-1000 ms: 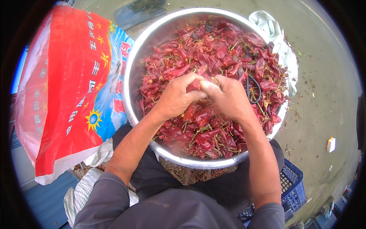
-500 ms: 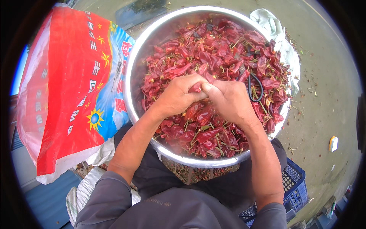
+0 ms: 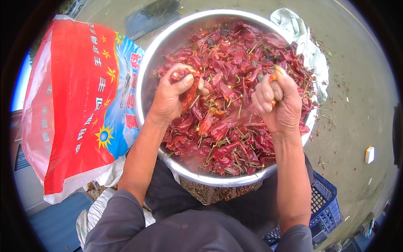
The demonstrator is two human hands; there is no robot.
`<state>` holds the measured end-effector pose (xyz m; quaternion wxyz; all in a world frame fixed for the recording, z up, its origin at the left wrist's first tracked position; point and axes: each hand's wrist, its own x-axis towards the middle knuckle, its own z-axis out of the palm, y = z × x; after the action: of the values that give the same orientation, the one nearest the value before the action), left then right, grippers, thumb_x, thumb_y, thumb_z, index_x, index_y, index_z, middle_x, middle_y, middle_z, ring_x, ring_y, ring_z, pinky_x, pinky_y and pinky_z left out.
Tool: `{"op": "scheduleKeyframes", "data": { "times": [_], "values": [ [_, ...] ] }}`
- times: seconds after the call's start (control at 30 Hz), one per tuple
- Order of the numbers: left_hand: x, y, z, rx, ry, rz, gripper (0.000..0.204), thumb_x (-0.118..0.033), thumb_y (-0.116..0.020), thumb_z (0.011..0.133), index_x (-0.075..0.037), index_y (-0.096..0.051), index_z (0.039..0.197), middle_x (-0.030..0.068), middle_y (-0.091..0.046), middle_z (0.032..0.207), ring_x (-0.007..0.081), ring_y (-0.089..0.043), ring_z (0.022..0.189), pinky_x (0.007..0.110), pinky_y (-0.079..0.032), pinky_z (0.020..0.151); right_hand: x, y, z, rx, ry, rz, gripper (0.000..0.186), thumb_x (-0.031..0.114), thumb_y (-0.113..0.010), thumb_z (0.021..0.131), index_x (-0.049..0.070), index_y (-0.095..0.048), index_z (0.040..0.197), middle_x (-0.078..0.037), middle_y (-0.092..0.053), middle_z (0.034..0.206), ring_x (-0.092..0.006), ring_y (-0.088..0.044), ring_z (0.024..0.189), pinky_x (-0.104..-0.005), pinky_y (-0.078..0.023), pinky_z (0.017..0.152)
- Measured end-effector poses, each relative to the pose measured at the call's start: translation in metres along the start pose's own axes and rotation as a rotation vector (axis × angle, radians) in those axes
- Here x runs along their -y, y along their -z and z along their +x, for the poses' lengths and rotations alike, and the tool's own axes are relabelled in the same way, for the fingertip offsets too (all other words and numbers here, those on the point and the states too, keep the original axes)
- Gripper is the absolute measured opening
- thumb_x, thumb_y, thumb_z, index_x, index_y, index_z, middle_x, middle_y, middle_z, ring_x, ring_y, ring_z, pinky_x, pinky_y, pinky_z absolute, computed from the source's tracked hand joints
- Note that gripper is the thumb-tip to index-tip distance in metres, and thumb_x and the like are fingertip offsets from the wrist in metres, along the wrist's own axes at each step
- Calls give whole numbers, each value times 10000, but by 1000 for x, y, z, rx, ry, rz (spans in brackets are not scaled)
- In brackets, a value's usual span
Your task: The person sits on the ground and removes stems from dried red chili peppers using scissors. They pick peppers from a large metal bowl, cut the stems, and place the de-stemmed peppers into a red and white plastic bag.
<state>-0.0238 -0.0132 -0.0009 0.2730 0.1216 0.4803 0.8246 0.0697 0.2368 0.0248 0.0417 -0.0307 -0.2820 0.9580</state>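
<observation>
A wide metal basin (image 3: 145,73) full of dried red chili peppers (image 3: 224,126) sits in front of me, with many stems among the pods. Over its left part, my left hand (image 3: 168,97) is closed around a dried red chili pepper (image 3: 191,93), which pokes out between the fingers. My right hand (image 3: 282,101) is held up over the right part, fingers curled in. Small orange-red bits of chili pepper (image 3: 273,77) show at its thumb and fingers; the rest is hidden in the fist. The two hands are well apart.
A large red and blue printed plastic sack (image 3: 79,113) stands left of the basin. White sacking (image 3: 308,54) lies against the basin's far right rim. A blue plastic crate (image 3: 327,210) is at my lower right. A small white and yellow box (image 3: 369,155) lies on the floor.
My hands were together over the basin's middle, pinching at a chili pepper. They have parted, left hand leftward, right hand rightward. Black-handled loops visible near the right hand are now hidden.
</observation>
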Motion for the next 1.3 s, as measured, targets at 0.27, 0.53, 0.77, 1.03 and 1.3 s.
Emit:
{"op": "scheduleKeyframes", "data": {
  "times": [0.27,0.53,0.77,1.03,1.3],
  "values": [
    [7,153,163,-443,-33,1359,422,-56,-711,816,-32,-656,1233,133,-720,1147,267,-699,996,359,-542,878,6,5,-2,-101,-104,-100,109,105,-647,941,64,-549,916,-70,-663,850,-59,-523,522,-184,-357,392],
    [47,188,175,-316,476,1924,426,-275,-709,864,-168,-697,1276,185,-698,1230,373,-651,1168,445,-513,1000,7,-1,1,-209,-91,-159,177,107,-578,977,7,-604,1121,-34,-628,842,-44,-515,573,-181,-371,439],
    [-4,84,83,-468,10,1685,361,-279,-796,817,-84,-718,1111,169,-734,1047,359,-690,998,448,-520,868,-12,-3,3,-274,-192,-697,225,257,-657,993,45,-656,920,46,-562,721,-56,-491,601,-244,-371,530],
    [9,-34,-20,-57,-283,1182,367,-1,-787,802,-23,-700,1159,81,-727,1065,157,-678,998,303,-517,920,-47,-13,-2,67,66,-1553,453,439,-689,940,7,-646,811,-217,-650,714,-399,-665,701,-481,-505,644],
    [14,-34,-30,50,-336,1269,353,-39,-805,787,-21,-663,1110,124,-684,984,283,-688,924,360,-532,826,-50,-6,1,228,24,-1543,462,412,-592,1000,29,-656,749,-220,-636,689,-427,-651,700,-517,-494,643]
  ]
}}
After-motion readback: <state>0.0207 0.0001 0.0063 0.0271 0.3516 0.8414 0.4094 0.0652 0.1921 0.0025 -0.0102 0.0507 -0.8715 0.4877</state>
